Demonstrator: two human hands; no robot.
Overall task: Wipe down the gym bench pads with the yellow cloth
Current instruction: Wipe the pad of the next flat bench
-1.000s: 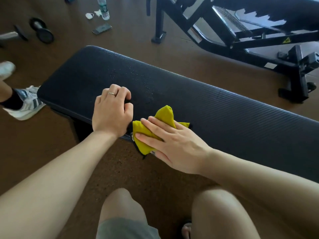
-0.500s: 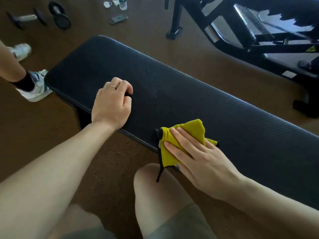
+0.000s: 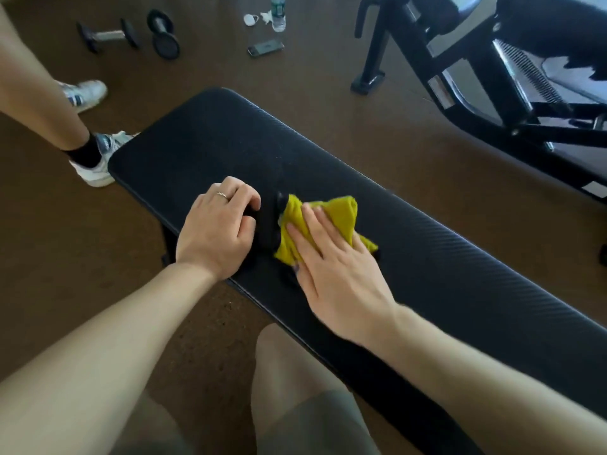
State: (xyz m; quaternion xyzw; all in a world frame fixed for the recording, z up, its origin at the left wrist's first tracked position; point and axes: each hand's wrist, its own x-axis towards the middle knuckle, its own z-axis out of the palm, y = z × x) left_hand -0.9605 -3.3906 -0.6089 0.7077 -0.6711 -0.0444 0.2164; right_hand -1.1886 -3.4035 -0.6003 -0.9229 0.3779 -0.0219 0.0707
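At frame centre we press the yellow cloth (image 3: 331, 218) onto the bench pad (image 3: 460, 257) with our right hand (image 3: 338, 274), fingers straight; our left hand (image 3: 216, 229), fingers curled and empty, rests beside it, and dumbbells (image 3: 128, 36) lie upper left.

Yellow cloth (image 3: 331, 218) partly hidden under right hand (image 3: 341, 274), bench pad (image 3: 460, 277) perhaps cut off right

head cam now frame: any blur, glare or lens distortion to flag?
Head view: the right hand and yellow cloth look slightly motion-smeared, while the left hand is sharper; bright window light washes out the floor behind the black machine frame at top right; the bench pad is dark, its ribbing only visible on the right part; wide-angle stretch enlarges the forearms at the bottom edge.
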